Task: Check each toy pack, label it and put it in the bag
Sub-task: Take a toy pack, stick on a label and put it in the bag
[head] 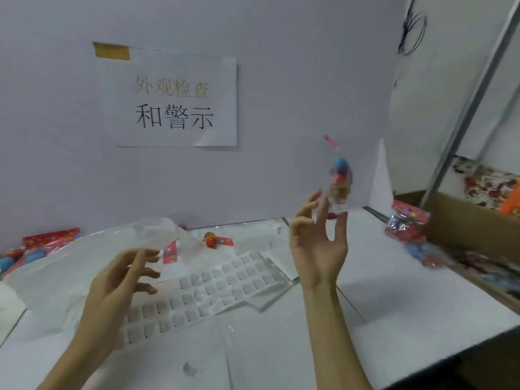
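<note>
two bare forearms reach in from the bottom edge over the white bench [281, 356]. the left hand [123, 277] hangs low at the left, palm turned inward, fingers loosely curled and apart, holding nothing; its fingertips lie just beside the crumpled clear bag [92, 249], though whether they touch it cannot be told. the right hand [318, 243] is raised upright, palm toward the camera, fingers spread, and pinches the foot of a toy pack [340, 178] between thumb and fingertips; the pack stands upright in the air above the bench, blurred, with blue and red shapes inside clear wrap. between the two hands lies a label sheet [213, 288], slanting from lower left to upper right, its small labels in rows, with more sheets underneath; how many cannot be told. beyond it one loose red-orange toy [211, 241] lies near the back wall. more packs [42, 243] lie at the far left edge, partly under the bag, and another heap [410, 235] sits at the right edge beside a cardboard box [461, 220]; the counts are unclear. the near middle and right of the bench are bare, ending in a dark edge at the lower right. on the wall hangs one paper sign [174, 99], taped at its top left corner.
</note>
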